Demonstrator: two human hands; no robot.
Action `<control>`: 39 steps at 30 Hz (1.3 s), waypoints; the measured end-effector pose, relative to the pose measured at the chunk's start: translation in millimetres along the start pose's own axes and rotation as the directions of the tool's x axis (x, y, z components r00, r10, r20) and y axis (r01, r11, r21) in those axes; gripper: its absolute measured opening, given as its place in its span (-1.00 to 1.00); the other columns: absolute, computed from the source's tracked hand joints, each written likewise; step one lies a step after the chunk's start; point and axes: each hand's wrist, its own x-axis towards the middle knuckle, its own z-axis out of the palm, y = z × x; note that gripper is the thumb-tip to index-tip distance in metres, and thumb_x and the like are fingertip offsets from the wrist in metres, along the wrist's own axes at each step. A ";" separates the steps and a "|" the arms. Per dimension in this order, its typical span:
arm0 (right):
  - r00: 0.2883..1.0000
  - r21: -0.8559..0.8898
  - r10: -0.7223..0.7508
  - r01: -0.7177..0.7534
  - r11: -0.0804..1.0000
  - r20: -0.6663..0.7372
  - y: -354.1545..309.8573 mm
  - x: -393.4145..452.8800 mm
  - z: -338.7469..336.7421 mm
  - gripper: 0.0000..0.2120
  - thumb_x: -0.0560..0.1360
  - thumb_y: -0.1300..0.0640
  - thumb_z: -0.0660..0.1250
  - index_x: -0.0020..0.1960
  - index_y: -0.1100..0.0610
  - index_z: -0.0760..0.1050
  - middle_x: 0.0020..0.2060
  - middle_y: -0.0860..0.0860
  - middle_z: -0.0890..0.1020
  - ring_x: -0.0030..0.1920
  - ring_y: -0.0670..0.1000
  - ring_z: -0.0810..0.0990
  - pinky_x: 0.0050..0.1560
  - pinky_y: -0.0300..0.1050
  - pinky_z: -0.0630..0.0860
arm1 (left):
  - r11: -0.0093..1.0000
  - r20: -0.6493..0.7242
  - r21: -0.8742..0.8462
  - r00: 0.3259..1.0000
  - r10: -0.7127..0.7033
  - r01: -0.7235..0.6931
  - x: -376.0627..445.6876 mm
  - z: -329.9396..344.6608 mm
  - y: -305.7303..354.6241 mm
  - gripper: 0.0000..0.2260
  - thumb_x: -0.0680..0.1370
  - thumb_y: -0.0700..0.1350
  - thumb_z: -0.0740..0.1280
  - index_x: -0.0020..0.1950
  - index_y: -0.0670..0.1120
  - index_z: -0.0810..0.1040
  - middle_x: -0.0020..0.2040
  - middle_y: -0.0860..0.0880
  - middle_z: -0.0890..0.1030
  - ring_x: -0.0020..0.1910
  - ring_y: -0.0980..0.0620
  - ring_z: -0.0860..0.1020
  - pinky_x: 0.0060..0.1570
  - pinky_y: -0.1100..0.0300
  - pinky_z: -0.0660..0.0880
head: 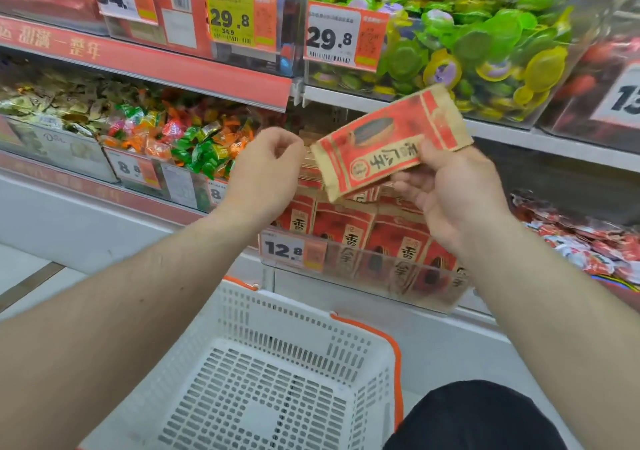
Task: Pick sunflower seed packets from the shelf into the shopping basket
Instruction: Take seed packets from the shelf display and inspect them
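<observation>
My right hand [446, 190] grips a red and brown paper sunflower seed packet [381, 141], tilted, in the air in front of the shelf. Just left of the packet's corner, my left hand [266, 169] hovers with fingers loosely curled and holds nothing. Below both hands, several more seed packets [349, 228] stand upright in a clear-fronted shelf bin with a 12.8 price tag [282, 249]. A white perforated shopping basket [277, 314] with orange trim sits low in the middle, and nothing lies in it.
Bins of wrapped candies [166, 131] fill the shelf to the left. A clear bin of green and yellow jelly cups [485, 47] stands above on the right. Red and white snack packs [588, 241] lie at the right. A dark knee [474, 418] shows beside the basket.
</observation>
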 end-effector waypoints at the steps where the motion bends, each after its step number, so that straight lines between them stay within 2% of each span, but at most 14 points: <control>1: 0.998 -0.031 -0.056 0.056 0.998 0.011 -4.9 5.0 -2.8 -0.92 0.63 0.22 0.25 0.00 0.10 0.50 -0.23 0.05 0.67 -0.35 0.00 0.64 -0.32 -0.16 0.60 | 0.997 -0.002 0.049 0.998 0.055 -0.055 0.6 0.9 -2.1 -0.90 0.61 -0.08 0.26 -0.06 0.08 0.52 -0.12 0.14 0.55 -0.12 0.15 0.51 -0.19 0.23 0.39; 3: 0.983 -0.138 -0.176 0.181 0.974 0.046 -12.4 16.0 -7.1 -0.91 0.60 0.21 0.29 -0.02 0.04 0.51 -0.13 0.04 0.70 -0.19 0.04 0.70 -0.18 -0.08 0.63 | 0.972 0.085 0.154 0.983 0.165 -0.176 1.2 2.9 -4.3 -0.96 0.56 -0.07 0.30 -0.02 0.06 0.52 -0.08 0.18 0.50 -0.03 0.11 0.50 -0.11 0.24 0.38; 6: 0.945 -0.433 -0.321 0.319 0.843 0.071 -13.3 32.8 -10.7 -0.94 0.43 0.02 0.38 -0.12 -0.12 0.59 -0.09 -0.03 0.72 -0.04 0.08 0.71 0.04 0.16 0.63 | 0.857 0.383 0.357 0.895 0.230 -0.373 2.6 8.2 -1.7 -0.66 0.39 0.12 0.25 0.12 0.07 0.58 0.03 0.14 0.51 0.19 0.05 0.45 0.26 0.05 0.31; 7: 0.941 -0.500 -0.324 0.327 0.802 0.096 -11.8 37.8 -11.1 -0.91 0.36 -0.07 0.37 -0.14 -0.18 0.60 -0.10 -0.05 0.72 -0.04 0.08 0.70 0.05 0.21 0.61 | 0.813 0.466 0.401 0.858 0.215 -0.421 3.6 10.2 -1.3 -0.60 0.36 0.15 0.22 0.14 0.09 0.58 0.05 0.13 0.53 0.22 0.05 0.43 0.35 -0.02 0.23; 9: 0.943 -0.593 -0.306 0.321 0.738 0.129 -3.1 52.0 -12.8 -0.78 0.28 -0.18 0.34 -0.11 -0.18 0.59 -0.14 -0.06 0.72 -0.07 0.09 0.70 0.03 0.23 0.61 | 0.756 0.570 0.452 0.805 0.163 -0.473 5.3 13.9 -3.6 -0.64 0.34 0.20 0.20 0.08 0.18 0.55 0.05 0.17 0.53 0.24 0.06 0.41 0.44 -0.17 0.09; 11: 0.950 -0.669 -0.274 0.301 0.679 0.149 1.5 56.2 -9.2 -0.77 0.36 -0.14 0.36 -0.05 -0.08 0.60 -0.14 -0.06 0.71 -0.08 0.09 0.69 0.04 0.20 0.61 | 0.733 0.611 0.469 0.780 0.132 -0.492 8.2 16.4 -9.1 -0.72 0.33 0.21 0.21 0.01 0.24 0.47 0.06 0.22 0.50 0.28 0.08 0.38 0.45 -0.25 0.02; 15: 0.940 -0.769 -0.260 0.332 0.546 0.221 7.9 66.9 -4.3 -0.88 0.54 0.04 0.37 0.06 -0.02 0.61 -0.09 -0.03 0.68 -0.04 0.05 0.65 0.05 -0.04 0.56 | 0.711 0.610 0.494 0.782 0.126 -0.500 9.6 18.7 -10.8 -0.70 0.39 0.19 0.28 0.08 0.16 0.53 0.21 0.11 0.53 0.40 0.07 0.31 0.48 -0.19 -0.07; 19: 0.926 -0.842 -0.233 0.370 0.394 0.298 15.5 77.3 3.8 -0.93 0.54 0.07 0.38 0.01 -0.02 0.62 -0.10 -0.03 0.63 -0.05 0.01 0.54 -0.08 -0.19 0.35 | 0.672 0.597 0.504 0.781 0.182 -0.543 9.0 22.1 -10.2 -0.82 0.48 0.09 0.36 0.07 0.12 0.55 0.15 0.10 0.54 0.37 0.07 0.34 0.50 -0.14 -0.10; 22: 0.934 -0.883 -0.182 0.352 0.309 0.309 22.2 86.4 9.7 -0.85 0.49 0.09 0.43 0.06 0.00 0.63 -0.09 -0.04 0.61 -0.05 -0.01 0.53 -0.08 -0.20 0.36 | 0.679 0.588 0.496 0.785 0.197 -0.542 8.8 22.7 -11.0 -0.82 0.49 0.07 0.36 0.07 0.10 0.57 0.18 0.09 0.54 0.40 0.07 0.33 0.51 -0.13 -0.10; 25: 0.916 -0.887 -0.237 0.380 0.260 0.323 24.2 92.8 17.8 -0.77 0.45 0.19 0.39 0.07 -0.05 0.58 -0.10 -0.07 0.61 -0.03 0.01 0.57 -0.06 -0.18 0.43 | 0.677 0.580 0.500 0.790 0.202 -0.540 8.5 22.0 -14.1 -0.79 0.50 0.08 0.36 0.12 0.10 0.56 0.24 0.08 0.51 0.45 0.08 0.29 0.51 -0.12 -0.11; 30: 0.883 -0.904 -0.214 0.427 -0.002 0.418 32.4 95.2 33.3 -0.78 0.48 0.24 0.35 -0.18 -0.08 0.54 -0.05 0.01 0.65 0.01 0.09 0.59 -0.02 -0.03 0.57 | 0.667 0.563 0.512 0.798 0.215 -0.541 3.4 23.6 -17.9 -0.72 0.50 0.06 0.35 0.21 0.11 0.52 0.30 0.09 0.50 0.50 0.08 0.23 0.52 -0.14 -0.09; 35: 0.908 -0.927 -0.189 0.375 -0.032 0.374 36.7 104.1 40.2 -0.84 0.48 0.25 0.39 -0.11 0.00 0.64 -0.04 0.03 0.66 0.03 0.09 0.60 -0.10 -0.09 0.51 | 0.631 0.519 0.529 0.804 0.289 -0.568 -0.4 24.5 -24.4 -0.61 0.50 0.05 0.32 0.33 0.11 0.49 0.32 0.14 0.51 0.45 0.08 0.28 0.49 -0.11 0.00; 39: 0.908 -0.915 -0.119 0.401 -0.042 0.403 35.2 106.3 39.7 -0.85 0.47 0.21 0.40 -0.01 0.03 0.66 0.01 0.02 0.67 0.02 0.06 0.61 -0.13 -0.11 0.49 | 0.627 0.491 0.538 0.814 0.310 -0.563 -2.6 25.1 -27.7 -0.60 0.50 0.03 0.33 0.35 0.10 0.52 0.46 0.12 0.41 0.50 0.07 0.22 0.49 -0.07 -0.04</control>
